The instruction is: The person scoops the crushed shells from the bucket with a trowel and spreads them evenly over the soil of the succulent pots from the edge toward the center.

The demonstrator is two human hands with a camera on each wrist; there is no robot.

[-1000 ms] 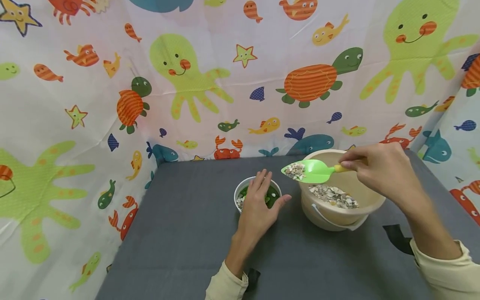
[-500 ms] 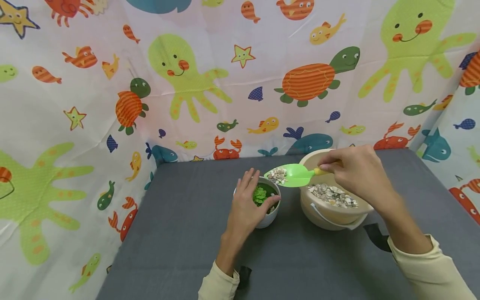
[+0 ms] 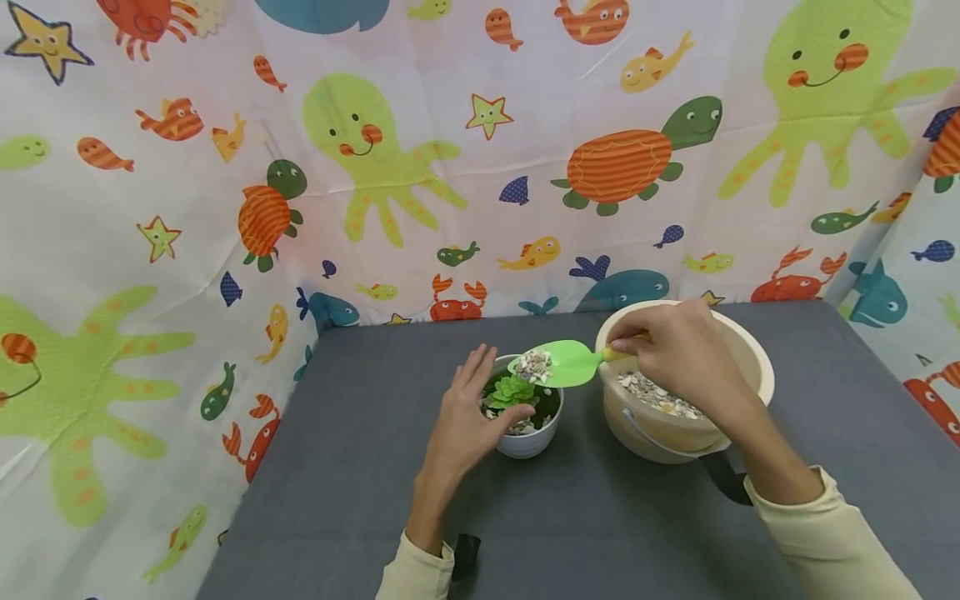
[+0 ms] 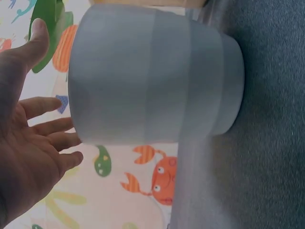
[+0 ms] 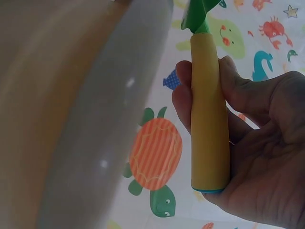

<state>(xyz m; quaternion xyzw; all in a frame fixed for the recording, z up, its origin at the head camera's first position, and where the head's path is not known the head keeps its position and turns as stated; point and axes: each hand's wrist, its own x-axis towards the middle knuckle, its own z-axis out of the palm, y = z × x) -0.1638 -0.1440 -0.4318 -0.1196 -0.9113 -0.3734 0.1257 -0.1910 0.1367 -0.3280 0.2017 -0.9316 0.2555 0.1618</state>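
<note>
My right hand (image 3: 678, 354) grips the yellow handle of a green toy trowel (image 3: 573, 364), fingers and thumb round it in the right wrist view. Small pebbles and shell bits (image 3: 533, 366) lie on the blade, which hangs over the right part of a pale flowerpot (image 3: 525, 446). In the pot stands a green succulent (image 3: 513, 390), with some pebbles around its base. My left hand (image 3: 463, 421) is at the pot's left side, fingers spread and thumb over the near rim. From the left wrist view, the fingertips (image 4: 71, 160) are by the rim; contact is unclear.
A cream bucket (image 3: 633, 433) partly filled with pebbles (image 3: 656, 395) stands right of the pot, its handle hanging down in front. Dark grey cloth (image 3: 360, 467) covers the table. A sea-animal printed curtain (image 3: 420, 108) rises behind and at both sides.
My right hand has carried the loaded trowel leftward from above the bucket to over the pot. My left hand has shifted left, off the pot's top, uncovering the succulent.
</note>
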